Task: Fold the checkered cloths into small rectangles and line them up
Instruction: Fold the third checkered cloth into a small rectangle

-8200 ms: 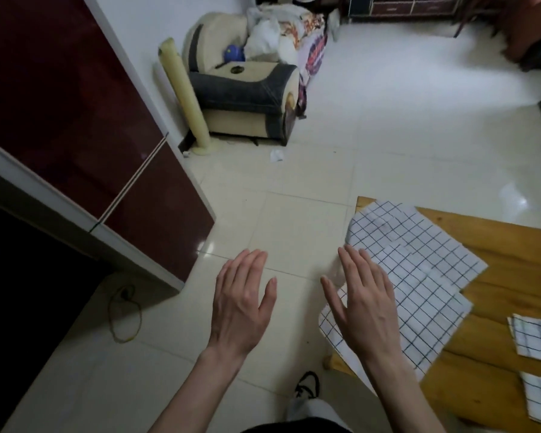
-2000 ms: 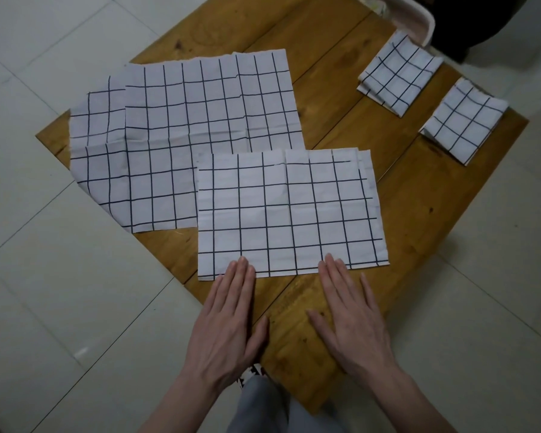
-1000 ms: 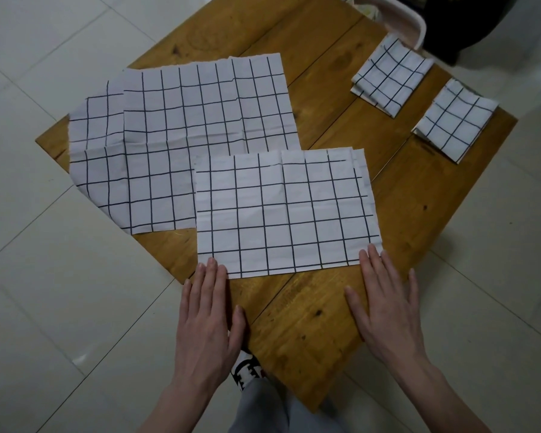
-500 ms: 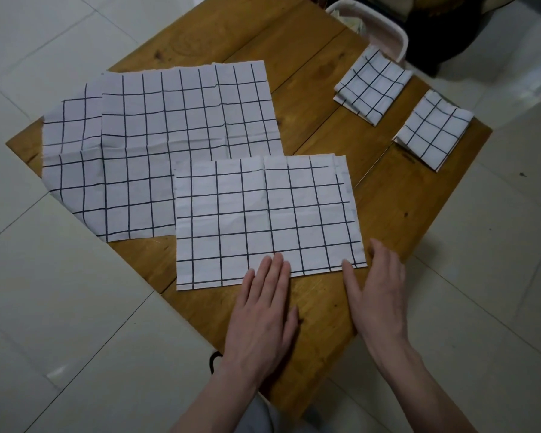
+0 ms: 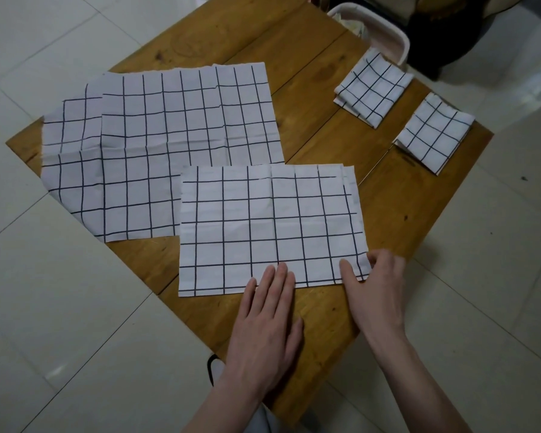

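Observation:
A white cloth with a dark grid, folded in half (image 5: 269,223), lies on the wooden table (image 5: 247,35) in front of me. My left hand (image 5: 263,332) lies flat, fingertips pressing the cloth's near edge around its middle. My right hand (image 5: 378,295) pinches the near right corner, thumb on top and fingers curled past the edge. Unfolded checkered cloths (image 5: 169,135) lie stacked flat at the left, partly under the folded one. Two small folded cloths (image 5: 374,89) (image 5: 433,135) sit side by side near the table's right edge.
A white plastic basket (image 5: 384,29) stands just beyond the table's far right corner, beside a dark object (image 5: 434,42). Pale floor tiles (image 5: 60,292) surround the table. The unfolded cloths hang slightly over the left edge.
My left hand slid right along the cloth's near edge from its left corner to its middle. My right hand went from lying flat by the right corner to pinching it.

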The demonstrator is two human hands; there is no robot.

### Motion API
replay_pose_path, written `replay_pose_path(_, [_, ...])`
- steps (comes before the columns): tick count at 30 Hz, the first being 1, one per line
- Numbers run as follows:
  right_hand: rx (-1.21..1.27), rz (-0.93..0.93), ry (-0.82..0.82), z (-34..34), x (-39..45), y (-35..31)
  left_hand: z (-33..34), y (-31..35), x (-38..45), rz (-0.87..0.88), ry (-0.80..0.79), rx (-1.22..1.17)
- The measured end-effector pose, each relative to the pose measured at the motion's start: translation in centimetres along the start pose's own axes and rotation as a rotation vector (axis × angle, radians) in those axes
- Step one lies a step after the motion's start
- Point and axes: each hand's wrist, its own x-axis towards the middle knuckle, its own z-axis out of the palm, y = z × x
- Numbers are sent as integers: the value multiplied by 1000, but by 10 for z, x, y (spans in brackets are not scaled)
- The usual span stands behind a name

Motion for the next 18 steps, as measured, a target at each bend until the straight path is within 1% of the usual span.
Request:
replay_pose_path(4, [292,41,2,-2,-3,4,0,3,-3,-1,-8,-8])
replay_pose_path(9, [669,202,7,-2,-7,13,0,12,-6,-2,-31,-21])
replay_pose_path(11, [665,239,7,1,-8,19,0,17,-8,13,-43,-18])
replay_pose_path(14, [556,171,26,-1,-18,18,-1,26,-11,66,-64,-1])
replay_pose_path(18, [526,87,153,-10,-34,7,-5,32,-11,109,-47,-5])
